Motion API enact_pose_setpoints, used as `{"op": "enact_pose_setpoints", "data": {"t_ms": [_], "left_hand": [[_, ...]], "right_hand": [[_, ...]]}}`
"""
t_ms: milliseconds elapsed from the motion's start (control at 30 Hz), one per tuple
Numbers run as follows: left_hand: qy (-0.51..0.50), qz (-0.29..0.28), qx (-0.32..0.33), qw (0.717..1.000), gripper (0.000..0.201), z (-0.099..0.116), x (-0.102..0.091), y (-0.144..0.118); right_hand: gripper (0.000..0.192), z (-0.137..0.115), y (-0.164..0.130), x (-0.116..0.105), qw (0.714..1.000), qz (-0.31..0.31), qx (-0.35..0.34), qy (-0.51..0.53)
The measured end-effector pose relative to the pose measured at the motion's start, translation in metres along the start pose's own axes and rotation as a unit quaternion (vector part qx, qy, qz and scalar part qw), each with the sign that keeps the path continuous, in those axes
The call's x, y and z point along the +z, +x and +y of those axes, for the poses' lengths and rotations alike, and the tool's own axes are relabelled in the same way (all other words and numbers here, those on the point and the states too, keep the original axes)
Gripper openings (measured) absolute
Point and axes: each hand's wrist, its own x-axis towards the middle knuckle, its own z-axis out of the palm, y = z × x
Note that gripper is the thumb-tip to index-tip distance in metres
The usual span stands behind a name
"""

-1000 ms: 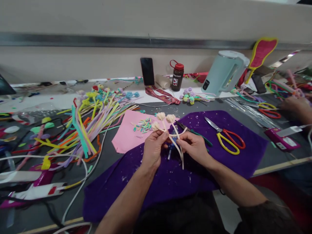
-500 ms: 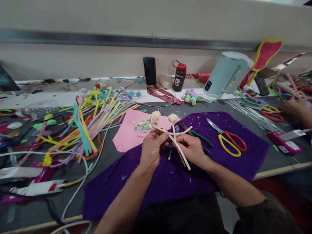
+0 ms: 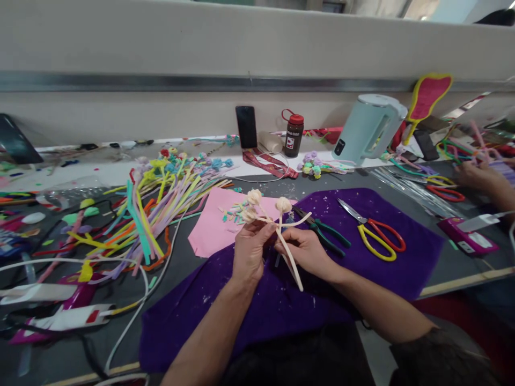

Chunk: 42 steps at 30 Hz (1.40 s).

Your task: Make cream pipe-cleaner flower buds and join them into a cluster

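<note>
Cream pipe-cleaner flowers with long fuzzy stems are gathered between my two hands, several round heads pointing away from me. My left hand is closed around the stems just below the heads. Fingers pinched, my right hand grips the stems close beside it; one stem hangs down in front of its fingers and another sticks out to the right. Green-handled pliers lie just beyond my right hand on the purple cloth. Scissors with red and yellow handles rest farther right.
Coloured pipe-cleaner stems are heaped at left, near hot glue guns and a white cable. A pink sheet carries small clippings. Behind stand a phone, a bottle and a kettle. Another person's hand works at far right.
The view has tilted up slightly. My hands stay together on the flowers, and the hanging stem's lower end has swung a little left.
</note>
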Motion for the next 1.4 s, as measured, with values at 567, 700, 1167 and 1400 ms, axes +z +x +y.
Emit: {"op": "enact_pose_setpoints", "data": {"t_ms": [567, 700, 1167, 1400], "left_hand": [[-0.015, -0.029, 0.022, 0.999, 0.021, -0.008, -0.005, 0.004], [-0.006, -0.027, 0.037, 0.999, 0.02, -0.008, -0.005, 0.005], [0.0, -0.007, 0.056, 0.998, 0.019, -0.004, -0.006, 0.005], [0.009, -0.006, 0.038, 0.999, 0.023, 0.001, -0.007, 0.006]], "right_hand": [[0.025, 0.001, 0.011, -0.009, 0.996, -0.086, -0.033, -0.006], [0.024, 0.002, 0.011, -0.01, 0.995, -0.093, -0.016, 0.011], [0.018, -0.005, 0.006, -0.017, 0.998, -0.051, 0.042, -0.008], [0.01, -0.036, 0.009, -0.05, 0.945, 0.214, -0.157, -0.193]]}}
